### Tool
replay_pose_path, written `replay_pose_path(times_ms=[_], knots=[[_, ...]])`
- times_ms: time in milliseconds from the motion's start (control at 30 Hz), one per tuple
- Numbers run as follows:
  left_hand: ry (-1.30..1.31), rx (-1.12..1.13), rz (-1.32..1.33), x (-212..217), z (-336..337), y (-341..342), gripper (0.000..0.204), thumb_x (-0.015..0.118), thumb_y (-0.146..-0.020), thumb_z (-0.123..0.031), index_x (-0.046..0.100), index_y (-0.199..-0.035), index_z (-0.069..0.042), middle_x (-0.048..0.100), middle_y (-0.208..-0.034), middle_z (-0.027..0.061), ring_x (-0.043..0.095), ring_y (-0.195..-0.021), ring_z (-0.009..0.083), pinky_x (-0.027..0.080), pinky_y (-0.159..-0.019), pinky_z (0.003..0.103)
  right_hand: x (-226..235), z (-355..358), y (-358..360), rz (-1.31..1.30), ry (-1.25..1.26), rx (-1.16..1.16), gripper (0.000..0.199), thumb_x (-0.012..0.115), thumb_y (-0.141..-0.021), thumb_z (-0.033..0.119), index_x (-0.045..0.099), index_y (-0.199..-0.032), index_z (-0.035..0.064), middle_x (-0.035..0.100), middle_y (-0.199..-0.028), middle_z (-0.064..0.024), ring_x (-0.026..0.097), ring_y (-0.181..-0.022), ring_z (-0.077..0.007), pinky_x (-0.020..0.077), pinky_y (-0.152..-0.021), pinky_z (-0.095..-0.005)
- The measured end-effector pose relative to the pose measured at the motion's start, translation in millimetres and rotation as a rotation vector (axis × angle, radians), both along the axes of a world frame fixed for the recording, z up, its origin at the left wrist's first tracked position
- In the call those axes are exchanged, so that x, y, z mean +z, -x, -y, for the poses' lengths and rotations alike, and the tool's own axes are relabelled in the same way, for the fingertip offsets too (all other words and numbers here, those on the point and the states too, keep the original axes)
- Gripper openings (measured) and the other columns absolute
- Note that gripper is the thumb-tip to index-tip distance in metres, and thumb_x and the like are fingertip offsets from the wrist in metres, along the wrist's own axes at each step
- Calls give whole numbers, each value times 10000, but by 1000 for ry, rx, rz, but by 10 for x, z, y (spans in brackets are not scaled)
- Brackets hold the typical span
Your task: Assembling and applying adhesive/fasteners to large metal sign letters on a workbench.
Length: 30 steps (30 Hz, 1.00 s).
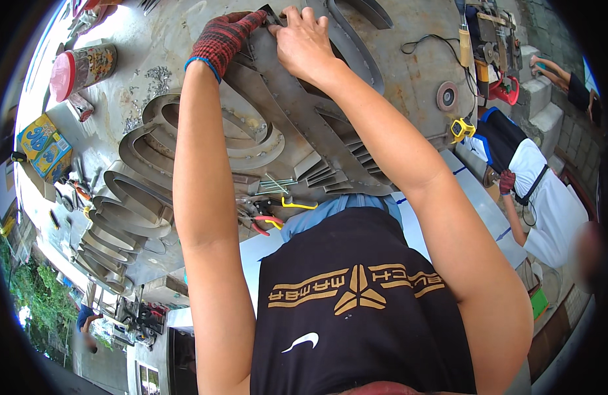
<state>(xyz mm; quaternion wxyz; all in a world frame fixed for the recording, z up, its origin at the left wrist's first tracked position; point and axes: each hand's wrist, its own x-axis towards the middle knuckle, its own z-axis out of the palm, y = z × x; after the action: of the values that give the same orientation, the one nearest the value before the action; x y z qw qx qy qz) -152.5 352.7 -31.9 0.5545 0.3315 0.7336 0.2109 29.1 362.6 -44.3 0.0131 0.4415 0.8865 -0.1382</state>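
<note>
At the far side of the bench, my left hand (224, 41), in a red-and-black knit glove, is closed on the far end of a dark metal strip (268, 13). My bare right hand (305, 45) sits just right of it, its fingers bent and its thumb against the same strip; the fingertips are partly hidden. Under both hands lies a large grey sheet-metal letter (278, 82) with raised walls. Curved metal letter shapes (146, 151) stand to the left, beside my left forearm.
Pliers (268, 220) and thin rods (276, 184) lie near my waist. A red-lidded tub (80, 69) and small metal scraps (158, 79) are at left. A grinding disc (447, 96) and yellow tape measure (462, 130) lie at right. Another person (537, 178) works at far right.
</note>
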Motion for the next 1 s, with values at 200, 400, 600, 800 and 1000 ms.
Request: replay_pose_path(times_ms=[200, 400, 600, 800, 1000], knots=[[-8, -12, -23, -30, 13, 15, 459, 687, -890, -479, 735, -1241, -186, 717, -1137, 76, 616, -1046, 197, 449, -982, 347, 6, 29, -5, 13, -4, 0, 286, 543, -930, 148, 766, -1107, 128, 549, -1274, -124, 459, -1205, -319, 340, -960, -472], [-12, 0, 2, -27, 8, 10, 467, 692, -887, -481, 732, -1246, -185, 711, -1177, 75, 603, -1092, 201, 430, -1012, 353, 0, 12, -3, 7, 26, -25, 287, 542, -924, 147, 765, -1104, 128, 549, -1284, -117, 459, -1200, -316, 336, -955, -473], [-80, -14, 11, -80, 29, 40, 464, 688, -894, -469, 727, -1255, -180, 707, -1200, 67, 602, -1115, 198, 416, -1033, 349, 82, -26, 36, 51, 67, -37, 292, 556, -902, 132, 766, -1104, 141, 556, -1281, -116, 465, -1201, -318, 337, -953, -483], [-65, -18, -17, -23, 24, 19, 471, 683, -894, -473, 727, -1253, -170, 707, -1203, 68, 602, -1123, 196, 414, -1034, 345, 76, -9, 7, 53, 54, -20, 269, 575, -880, 136, 775, -1059, 146, 559, -1270, -118, 467, -1200, -320, 338, -948, -493], [-48, -21, -19, -10, 33, 23, 501, 682, -883, -495, 722, -1258, -166, 702, -1216, 78, 599, -1135, 205, 411, -1038, 349, 154, -10, 22, 109, 72, 1, 260, 596, -855, 133, 783, -1035, 144, 560, -1261, -114, 467, -1198, -319, 338, -938, -494]])
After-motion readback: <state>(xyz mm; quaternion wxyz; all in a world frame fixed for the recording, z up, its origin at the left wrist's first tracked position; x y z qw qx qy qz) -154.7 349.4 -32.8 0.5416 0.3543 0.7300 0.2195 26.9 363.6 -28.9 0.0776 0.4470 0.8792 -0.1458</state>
